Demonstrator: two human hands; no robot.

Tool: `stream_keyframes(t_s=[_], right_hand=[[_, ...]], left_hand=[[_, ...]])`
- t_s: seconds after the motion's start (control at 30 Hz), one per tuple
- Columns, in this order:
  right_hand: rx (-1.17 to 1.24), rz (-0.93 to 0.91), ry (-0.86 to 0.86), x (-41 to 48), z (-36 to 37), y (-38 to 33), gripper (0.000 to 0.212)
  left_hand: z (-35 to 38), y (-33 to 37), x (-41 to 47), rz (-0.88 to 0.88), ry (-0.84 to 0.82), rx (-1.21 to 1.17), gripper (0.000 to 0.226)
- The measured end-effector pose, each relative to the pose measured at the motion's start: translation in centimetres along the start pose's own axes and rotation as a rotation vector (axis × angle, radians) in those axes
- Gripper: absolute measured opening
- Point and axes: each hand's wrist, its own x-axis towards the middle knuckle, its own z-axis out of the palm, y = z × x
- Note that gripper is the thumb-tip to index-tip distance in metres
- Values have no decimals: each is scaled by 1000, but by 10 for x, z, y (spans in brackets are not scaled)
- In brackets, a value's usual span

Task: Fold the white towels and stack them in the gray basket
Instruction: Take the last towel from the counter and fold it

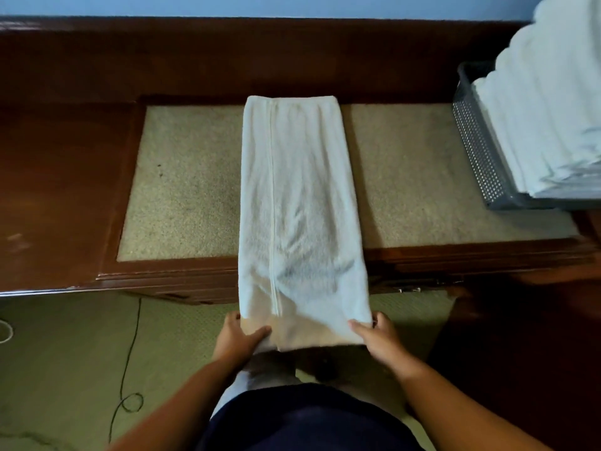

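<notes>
A white towel (299,203), folded lengthwise into a long strip, lies across the beige inset of the wooden table (65,190) and hangs past its front edge. My left hand (239,336) pinches the towel's near left corner, thumb on top. My right hand (377,336) pinches the near right corner the same way. The near end is held up off the floor. At the far right stands the gray basket (478,157), perforated, with a tall stack of folded white towels (546,109) in it that rises well above its rim.
The table has a raised dark wooden back rail (260,43) against a blue wall. Below the front edge is green carpet (65,369) with a thin black cable (130,353) running across it. My dark clothing fills the bottom middle.
</notes>
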Motion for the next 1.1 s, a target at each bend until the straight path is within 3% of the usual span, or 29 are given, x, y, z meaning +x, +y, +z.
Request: stream_keyframes(t_s=[0.13,0.23,0.37,0.57,0.7,0.83,1.0,1.1], right_hand=[[27,-111,45,-21,-7,4,35],[30,-185,96,-35,-13,3,46],[-4,-285,110,-47,-20,0,50],[-142,-360,22,-55,-30,-3,27],[-76,-395,-53,-63,-36,-10,15],[6,-379,-115,-71,-46,-30,16],[73,-439,-212,-74,-61,-81,36],[-21,-519,-205,-71,-60,-116,41]], left_hand=[[6,-4,-32,286,98,33,98],[13,-9,-44,413,98,145,86],[17,-1,-53,375,35,243,59],[4,19,-52,238,-97,297,19],[3,26,-52,220,-123,378,23],[-8,37,-56,196,-146,351,29],[-46,72,-55,123,-203,188,38],[-62,97,-54,211,-232,323,26]])
